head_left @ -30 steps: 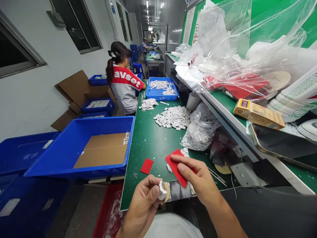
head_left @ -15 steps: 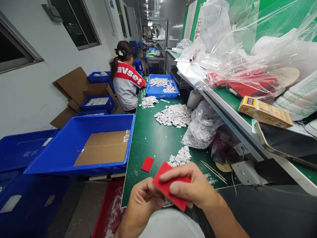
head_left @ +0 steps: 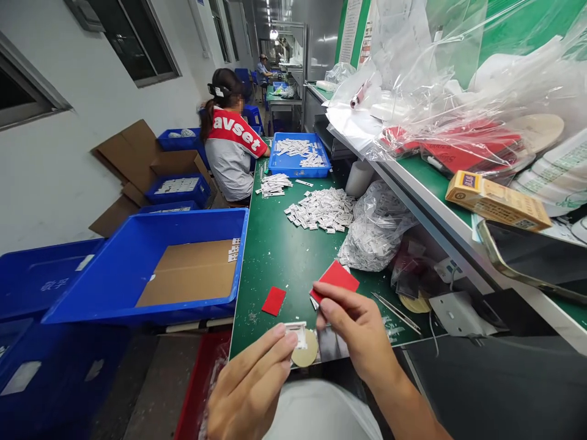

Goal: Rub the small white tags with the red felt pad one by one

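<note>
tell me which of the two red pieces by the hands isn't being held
The smaller red piece, lying on the green table; the larger red piece is held in the right hand.

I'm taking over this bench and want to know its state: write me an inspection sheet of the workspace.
Surface: green tabletop, scattered with small pale specks.
Job's things: white plastic part over a round beige disc; larger red sheet; smaller red piece lying flat.
Clutter: loose pile of white parts, clear bag of white parts, tweezers; yellow box on the shelf.
Hands: left has fingertips on the white plastic part, grip unclear; right holds the larger red sheet.
Cables: thin cable by a metal plate.
Surroundings: big blue tub beside the table; seated person further along.
</note>
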The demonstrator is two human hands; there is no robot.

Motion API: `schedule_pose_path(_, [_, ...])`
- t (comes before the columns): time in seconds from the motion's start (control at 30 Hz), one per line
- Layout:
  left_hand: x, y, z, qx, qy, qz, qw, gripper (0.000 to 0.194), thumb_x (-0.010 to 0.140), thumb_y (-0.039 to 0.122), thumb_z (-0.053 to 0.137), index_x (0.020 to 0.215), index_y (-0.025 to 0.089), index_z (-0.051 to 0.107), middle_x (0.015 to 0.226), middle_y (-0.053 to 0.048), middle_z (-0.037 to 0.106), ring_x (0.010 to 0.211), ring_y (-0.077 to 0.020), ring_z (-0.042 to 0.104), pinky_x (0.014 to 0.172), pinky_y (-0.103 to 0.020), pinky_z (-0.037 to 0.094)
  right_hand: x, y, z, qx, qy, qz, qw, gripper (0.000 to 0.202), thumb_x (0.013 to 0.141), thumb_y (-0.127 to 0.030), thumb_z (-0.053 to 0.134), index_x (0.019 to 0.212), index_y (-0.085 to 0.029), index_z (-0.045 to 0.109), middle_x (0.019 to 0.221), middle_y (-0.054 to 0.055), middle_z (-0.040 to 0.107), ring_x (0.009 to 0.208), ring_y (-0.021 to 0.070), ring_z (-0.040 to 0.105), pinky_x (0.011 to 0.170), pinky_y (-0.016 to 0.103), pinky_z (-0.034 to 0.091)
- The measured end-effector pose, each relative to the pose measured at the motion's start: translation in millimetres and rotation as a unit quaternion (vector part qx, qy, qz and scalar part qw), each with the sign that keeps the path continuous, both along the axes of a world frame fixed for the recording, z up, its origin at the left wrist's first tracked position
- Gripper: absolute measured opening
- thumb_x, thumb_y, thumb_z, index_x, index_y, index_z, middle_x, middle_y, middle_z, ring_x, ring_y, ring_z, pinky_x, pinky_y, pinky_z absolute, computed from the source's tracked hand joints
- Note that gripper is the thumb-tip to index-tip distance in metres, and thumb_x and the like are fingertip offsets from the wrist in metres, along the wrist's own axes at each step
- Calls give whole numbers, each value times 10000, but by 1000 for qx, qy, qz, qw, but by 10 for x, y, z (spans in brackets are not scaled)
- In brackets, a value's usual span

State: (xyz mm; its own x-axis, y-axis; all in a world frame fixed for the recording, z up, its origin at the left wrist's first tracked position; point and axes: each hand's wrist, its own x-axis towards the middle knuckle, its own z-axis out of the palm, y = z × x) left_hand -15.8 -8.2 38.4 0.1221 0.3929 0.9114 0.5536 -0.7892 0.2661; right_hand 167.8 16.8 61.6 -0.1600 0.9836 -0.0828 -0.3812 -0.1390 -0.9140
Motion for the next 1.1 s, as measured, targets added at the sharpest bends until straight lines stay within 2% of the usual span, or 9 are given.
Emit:
schedule_pose_path(0.1, [32, 26, -81, -59, -78, -21, 995, 260, 784, -38, 742, 920, 177, 685, 970, -39, 830, 923, -250, 798, 746, -333, 693, -31, 48, 29, 17, 1, 72, 997, 216, 876, -364, 783, 1053, -257, 846, 649, 6, 725, 558, 108, 606, 575, 229, 512])
schedule_pose_path(0.17, [70, 35, -138, -139, -175, -35, 974, 301, 761, -37, 766, 857, 217, 637, 909, 10, 827, 874, -233, 803, 767, -356, 689, -45, 73, 31, 20, -27, -3, 999, 200, 884, -342, 775, 1048, -255, 847, 647, -2, 716, 596, 114, 619, 641, 243, 533])
schedule_pose_path(0.23, [114, 21, -166, -226, -284, -44, 931, 314, 762, -26, 772, 814, 225, 590, 851, 30, 818, 833, -218, 802, 772, -360, 682, -52, 92, 22, 33, -29, -80, 996, 206, 900, -352, 758, 1071, -270, 839, 617, -20, 696, 608, 112, 619, 683, 244, 539])
schedule_pose_path(0.37, [167, -61, -116, -339, -413, -116, 837, 314, 777, 74, 815, 771, 227, 542, 782, 25, 809, 741, -195, 792, 691, -309, 664, -63, 104, 19, 34, -29, 17, 999, 243, 880, -387, 772, 1074, -257, 840, 611, -11, 688, 556, 116, 595, 575, 238, 512])
schedule_pose_path(0.5, [193, -89, -34, -391, -468, -132, 781, 352, 741, 148, 873, 767, 233, 532, 777, 25, 814, 694, -163, 779, 668, -246, 633, -66, 50, 54, 23, -107, -103, 989, 232, 927, -346, 727, 1124, -269, 823, 641, -9, 693, 621, 126, 610, 635, 244, 512])
schedule_pose_path(0.8, [274, -19, -171, -449, -476, -117, 747, 308, 680, 145, 905, 840, 226, 655, 790, 22, 795, 695, -149, 762, 680, -215, 607, 6, -135, 54, -32, 61, -12, 998, 478, 1011, -450, 603, 1471, -327, 557, 691, 8, 697, 506, 94, 462, 472, 195, 342])
schedule_pose_path(0.87, [314, 6, -169, -486, -505, -147, 698, 308, 691, 206, 908, 902, 221, 684, 791, 17, 762, 680, -129, 725, 655, -205, 580, 82, -147, 40, -36, 91, 7, 995, 520, 1003, -467, 605, 1498, -330, 523, 727, 21, 714, 504, 102, 503, 501, 213, 393])
schedule_pose_path(0.97, [407, 75, -112, -566, -553, -253, 558, 348, 719, 341, 890, 977, 219, 690, 777, 9, 701, 616, -113, 648, 587, -218, 529, 283, -140, 35, 19, 51, 87, 995, 438, 1013, -466, 577, 1408, -286, 641, 799, 49, 741, 567, 130, 594, 557, 244, 465])
schedule_pose_path(1.1, [580, 154, -65, -631, -604, -309, 378, 328, 726, 328, 889, 953, 214, 681, 691, 34, 615, 579, -84, 564, 564, -200, 463, 585, -69, 28, 175, -52, 344, 921, 348, 990, -396, 625, 1250, -213, 767, 663, 25, 735, 500, 125, 571, 533, 230, 466])
